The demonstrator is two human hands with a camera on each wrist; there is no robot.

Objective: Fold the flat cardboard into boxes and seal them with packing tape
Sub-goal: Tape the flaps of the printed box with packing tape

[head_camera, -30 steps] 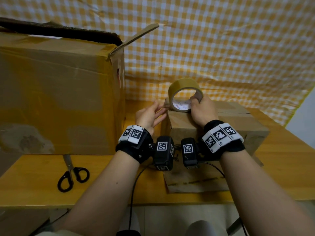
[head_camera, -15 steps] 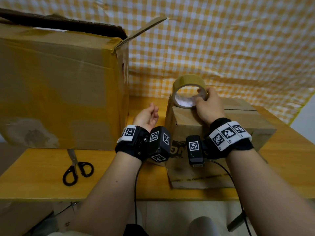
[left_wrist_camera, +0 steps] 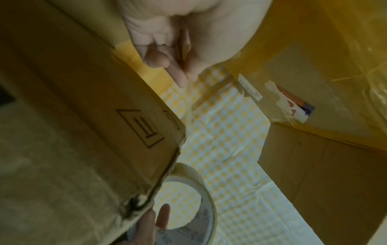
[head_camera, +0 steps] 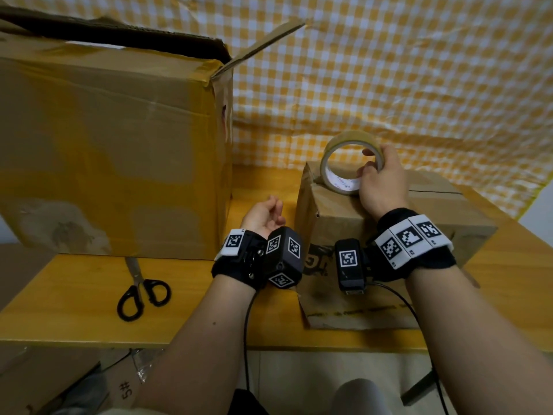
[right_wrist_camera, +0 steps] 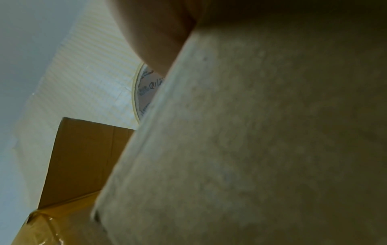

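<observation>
A small folded cardboard box (head_camera: 338,226) stands on the wooden table (head_camera: 74,310), its top flaps closed. A roll of tan packing tape (head_camera: 335,157) stands on edge on the box's near left top corner. My right hand (head_camera: 380,178) grips the roll, fingers through its core and over its rim. In the left wrist view the tape roll (left_wrist_camera: 201,190) peeks past the box corner (left_wrist_camera: 159,140). My left hand (head_camera: 264,214) hovers to the left of the box, palm up, fingers loosely curled and holding nothing. In the right wrist view the box wall (right_wrist_camera: 251,132) fills the picture.
A large taped cardboard box (head_camera: 113,151) with one flap raised stands on the table's left. Black-handled scissors (head_camera: 140,292) lie in front of it. A yellow checked cloth (head_camera: 389,70) hangs behind. More cardboard (head_camera: 45,381) lies under the table at the lower left.
My left hand let go of the tape end at the roll and dropped down beside the box. My right hand kept hold of the roll on the box top.
</observation>
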